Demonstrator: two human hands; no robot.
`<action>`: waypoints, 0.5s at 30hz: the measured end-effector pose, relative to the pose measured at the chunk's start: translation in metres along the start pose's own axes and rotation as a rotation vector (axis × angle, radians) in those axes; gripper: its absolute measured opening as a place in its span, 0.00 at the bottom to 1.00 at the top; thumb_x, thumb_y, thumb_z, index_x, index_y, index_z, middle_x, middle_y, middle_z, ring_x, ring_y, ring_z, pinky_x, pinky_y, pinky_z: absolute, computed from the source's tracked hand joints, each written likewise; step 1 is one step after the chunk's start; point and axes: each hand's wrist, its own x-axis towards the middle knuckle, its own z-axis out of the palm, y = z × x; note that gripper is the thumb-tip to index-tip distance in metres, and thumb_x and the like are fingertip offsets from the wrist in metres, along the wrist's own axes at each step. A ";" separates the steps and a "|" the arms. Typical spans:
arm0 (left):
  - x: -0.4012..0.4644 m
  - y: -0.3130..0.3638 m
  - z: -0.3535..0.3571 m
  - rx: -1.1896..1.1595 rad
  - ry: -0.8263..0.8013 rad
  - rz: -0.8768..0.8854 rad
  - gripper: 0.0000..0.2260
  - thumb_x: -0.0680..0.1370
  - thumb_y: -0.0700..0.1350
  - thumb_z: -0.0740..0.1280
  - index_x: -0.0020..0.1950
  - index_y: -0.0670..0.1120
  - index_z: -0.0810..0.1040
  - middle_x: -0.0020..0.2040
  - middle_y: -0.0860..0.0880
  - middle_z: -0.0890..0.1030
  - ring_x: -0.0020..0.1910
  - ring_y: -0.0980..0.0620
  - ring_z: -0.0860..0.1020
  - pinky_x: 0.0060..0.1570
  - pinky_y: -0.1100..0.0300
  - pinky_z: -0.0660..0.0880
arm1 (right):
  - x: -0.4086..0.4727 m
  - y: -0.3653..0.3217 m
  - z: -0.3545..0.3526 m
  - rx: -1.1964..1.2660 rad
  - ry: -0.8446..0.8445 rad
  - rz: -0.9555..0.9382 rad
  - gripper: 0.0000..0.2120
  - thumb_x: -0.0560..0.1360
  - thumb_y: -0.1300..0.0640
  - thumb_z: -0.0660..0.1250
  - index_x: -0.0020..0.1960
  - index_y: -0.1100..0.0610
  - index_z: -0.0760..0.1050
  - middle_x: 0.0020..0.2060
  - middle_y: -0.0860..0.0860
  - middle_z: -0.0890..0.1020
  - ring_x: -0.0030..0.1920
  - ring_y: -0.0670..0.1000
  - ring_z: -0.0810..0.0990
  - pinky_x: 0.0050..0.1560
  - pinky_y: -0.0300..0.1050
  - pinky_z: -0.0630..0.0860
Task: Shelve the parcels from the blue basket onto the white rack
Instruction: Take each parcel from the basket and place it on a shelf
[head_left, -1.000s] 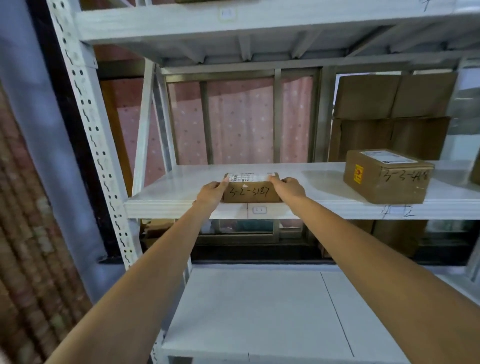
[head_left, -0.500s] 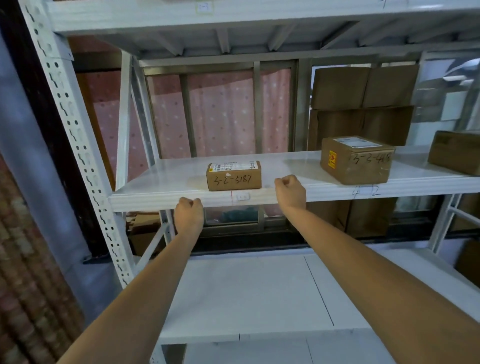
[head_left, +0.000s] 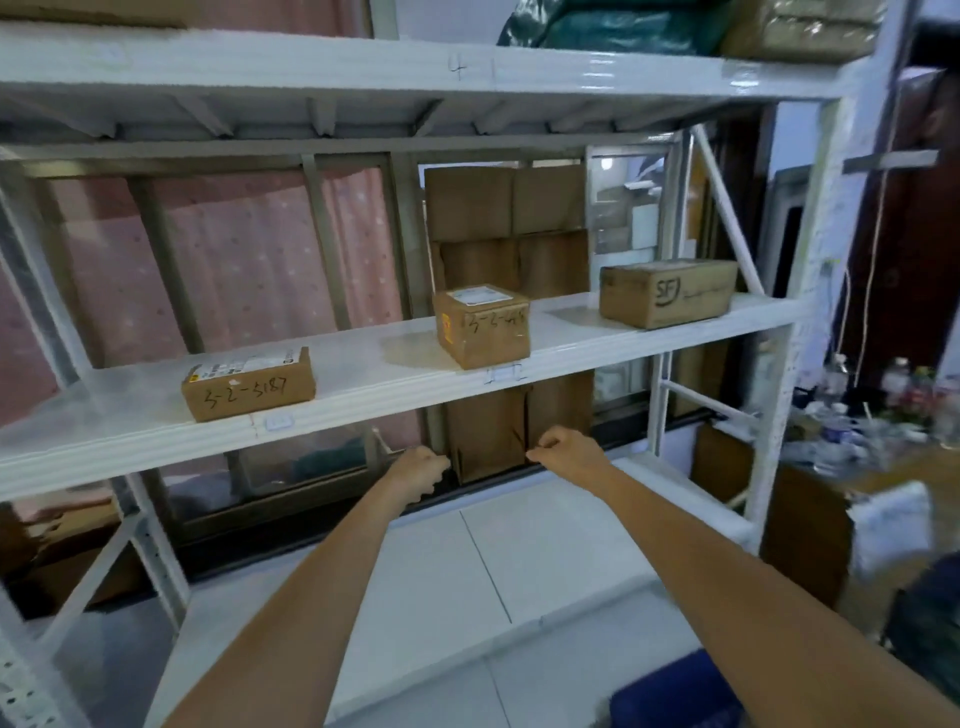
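My hands have come down off the shelf edge and my view has swung to the right. My left hand and right hand are both curled into loose fists, holding nothing, in the air below the middle shelf of the rack. The flat brown parcel lies on that shelf, to the left, with a white label on top and black numbers written on its front. Two more boxes sit further right. A corner of the blue basket shows at the bottom.
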 end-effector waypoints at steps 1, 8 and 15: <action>0.000 0.015 0.020 0.003 -0.006 0.009 0.08 0.81 0.48 0.59 0.50 0.43 0.71 0.48 0.45 0.74 0.42 0.49 0.72 0.36 0.60 0.67 | -0.004 0.021 -0.019 -0.008 0.011 0.016 0.20 0.73 0.43 0.69 0.60 0.53 0.75 0.58 0.52 0.79 0.53 0.51 0.75 0.51 0.43 0.71; -0.011 0.113 0.192 -0.016 -0.063 0.113 0.07 0.78 0.47 0.61 0.44 0.45 0.71 0.46 0.44 0.74 0.43 0.47 0.72 0.43 0.58 0.67 | -0.041 0.173 -0.157 -0.082 0.061 0.102 0.23 0.75 0.45 0.68 0.66 0.54 0.72 0.63 0.55 0.77 0.62 0.57 0.76 0.59 0.45 0.72; -0.029 0.178 0.311 0.028 -0.145 0.172 0.04 0.79 0.44 0.61 0.47 0.44 0.68 0.41 0.45 0.68 0.36 0.50 0.66 0.41 0.57 0.63 | -0.061 0.270 -0.233 -0.075 0.059 0.123 0.24 0.75 0.46 0.69 0.68 0.53 0.70 0.62 0.55 0.77 0.59 0.56 0.77 0.60 0.49 0.75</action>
